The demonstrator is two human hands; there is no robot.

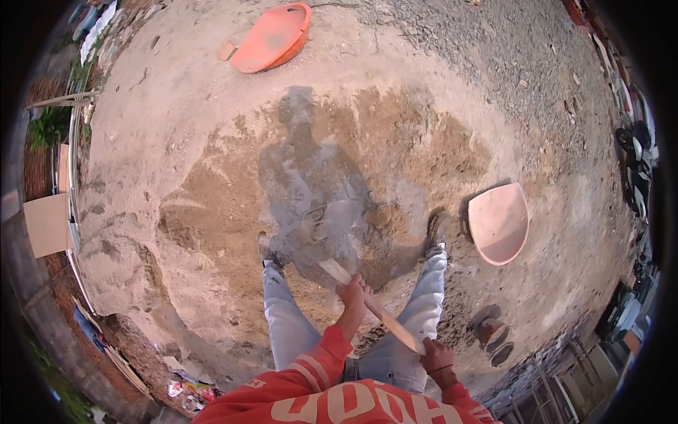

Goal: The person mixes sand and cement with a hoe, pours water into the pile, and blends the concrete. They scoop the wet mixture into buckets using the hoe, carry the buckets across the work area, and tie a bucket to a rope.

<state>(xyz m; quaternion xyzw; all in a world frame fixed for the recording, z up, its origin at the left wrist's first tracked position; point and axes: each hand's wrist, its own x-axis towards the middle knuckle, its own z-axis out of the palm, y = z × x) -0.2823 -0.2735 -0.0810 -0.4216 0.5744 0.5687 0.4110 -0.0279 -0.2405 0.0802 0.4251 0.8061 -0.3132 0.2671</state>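
At far left: 1 tan board [47, 225], upright against the edge of the yard. Lower left: coloured litter [191, 390] on the ground. Next, at the top: 1 small orange block [227, 50], close beside 1 orange tub [277, 37], tilted, with a hand-slot in its rim.

Left of centre to centre: brown sand [212, 194], damp-looking, in a broad, uneven patch; grey mix [341, 216] at its middle, partly under the wearer's shadow [296, 116].

Centre: 1 left hand [353, 291], fingers wrapped around the forward part of 1 wooden handle [387, 319]. Handle slants from the grey area down toward the wearer's right, passing between 2 legs in pale jeans [287, 311], feet set wide at the patch. Tool's far end: blends with the grey; shape cannot be told. Below: 1 red top [318, 360], pale lettering across the front.

Right of centre: 1 right hand [438, 359], fingers closed on the handle's near end.

Right: 1 pale pink tub [498, 224], on the ground just beyond the right foot [436, 230]; below it, 1 brown object [490, 332], too unclear to identify.
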